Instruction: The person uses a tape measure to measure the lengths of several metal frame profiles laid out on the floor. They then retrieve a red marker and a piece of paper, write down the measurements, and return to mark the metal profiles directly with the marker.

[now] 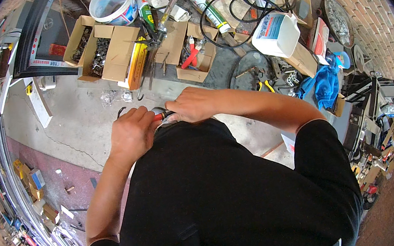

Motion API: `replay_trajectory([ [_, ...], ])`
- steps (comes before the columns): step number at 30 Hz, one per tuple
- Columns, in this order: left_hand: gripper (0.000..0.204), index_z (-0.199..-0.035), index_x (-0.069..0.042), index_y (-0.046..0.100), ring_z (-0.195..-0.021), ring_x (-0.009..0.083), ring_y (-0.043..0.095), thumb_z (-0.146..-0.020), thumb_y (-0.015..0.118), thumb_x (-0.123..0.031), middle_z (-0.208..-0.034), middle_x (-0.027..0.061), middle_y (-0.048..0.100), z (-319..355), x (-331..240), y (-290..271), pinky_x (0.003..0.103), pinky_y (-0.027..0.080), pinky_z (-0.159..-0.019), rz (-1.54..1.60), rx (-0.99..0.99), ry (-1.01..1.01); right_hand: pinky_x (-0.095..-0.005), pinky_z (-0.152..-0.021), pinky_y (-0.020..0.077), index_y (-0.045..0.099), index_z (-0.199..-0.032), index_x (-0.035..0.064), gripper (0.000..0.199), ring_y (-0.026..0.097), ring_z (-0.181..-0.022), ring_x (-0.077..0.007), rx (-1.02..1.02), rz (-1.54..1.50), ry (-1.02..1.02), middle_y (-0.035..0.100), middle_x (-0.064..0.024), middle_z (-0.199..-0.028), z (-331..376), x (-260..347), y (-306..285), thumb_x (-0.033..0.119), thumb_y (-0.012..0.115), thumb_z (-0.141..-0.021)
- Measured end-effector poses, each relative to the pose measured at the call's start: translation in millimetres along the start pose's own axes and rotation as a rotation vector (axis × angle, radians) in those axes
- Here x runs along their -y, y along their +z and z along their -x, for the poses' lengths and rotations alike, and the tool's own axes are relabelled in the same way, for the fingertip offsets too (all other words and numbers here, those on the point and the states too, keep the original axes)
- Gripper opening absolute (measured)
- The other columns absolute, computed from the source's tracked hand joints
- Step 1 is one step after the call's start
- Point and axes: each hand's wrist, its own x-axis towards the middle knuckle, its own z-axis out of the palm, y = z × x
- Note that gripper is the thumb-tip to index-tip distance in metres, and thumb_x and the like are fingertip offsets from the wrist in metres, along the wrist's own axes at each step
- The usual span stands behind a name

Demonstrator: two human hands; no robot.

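Note:
My left hand (pixel 133 134) and my right hand (pixel 192 104) are close together in front of my body, near the bench's front edge. Between them runs a slim tool with a red and black handle (pixel 158 116). The fingers of my left hand are closed round its red part, while the right fingers pinch the dark end. Its full shape is hidden by the hands, so its kind cannot be made out. A curved black piece (pixel 121 111) sticks up just beyond the left hand. Clear plastic bags of small parts (pixel 115 96) lie on the floor farther ahead.
Ahead stand cardboard boxes of metal fittings (pixel 103 55), a box with red-handled pliers (pixel 192 55), a white bucket (pixel 113 5) and a coiled black cable (pixel 241 11). Yellow-handled pliers (pixel 266 86), a white jug (pixel 275 35) and blue cloth (pixel 325 84) are right. Long metal profiles (pixel 21 198) run left.

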Motion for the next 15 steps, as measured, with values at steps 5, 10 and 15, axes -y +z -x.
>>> replay_trajectory([
  [5, 0.014, -0.087, -0.008, 0.066, -0.075, 0.0299, 0.063, -0.086, 0.076, -0.018, -0.082, 0.0090, 0.059, -0.2, 1.0, 3.5, 0.042, 0.052, -0.064, 0.073, 0.033, -0.017, -0.0559, -0.064, 0.0500, 0.052, -0.101, 0.0001, 0.043, 0.066, -0.073, -0.0463, 0.015, 0.079, 0.002, 0.065, -0.0207, -0.070, 0.9, 0.1, -1.6, 0.042, 0.057, -0.102],
  [10, 0.016, -0.092, -0.007, 0.070, -0.075, 0.0329, 0.066, -0.089, 0.075, -0.022, -0.081, 0.0106, 0.062, -2.1, 6.4, 11.1, 0.044, 0.052, -0.064, 0.176, 0.067, -0.172, -0.0554, -0.061, 0.0503, 0.053, -0.101, 0.0012, 0.040, 0.067, -0.068, -0.0439, -0.012, 0.170, 0.011, 0.065, -0.0186, -0.069, -1.1, -4.3, -5.4, 0.040, 0.060, -0.100],
  [15, 0.022, -0.095, -0.004, 0.073, -0.076, 0.0344, 0.067, -0.090, 0.078, -0.025, -0.085, 0.0128, 0.068, -3.2, 15.5, 15.7, 0.041, 0.052, -0.066, 0.347, -0.034, -0.328, -0.0533, -0.062, 0.0496, 0.050, -0.100, 0.0045, 0.034, 0.068, -0.071, -0.0419, -0.139, 0.216, 0.099, 0.066, -0.0173, -0.074, -6.7, -6.0, -2.7, 0.034, 0.066, -0.095],
])
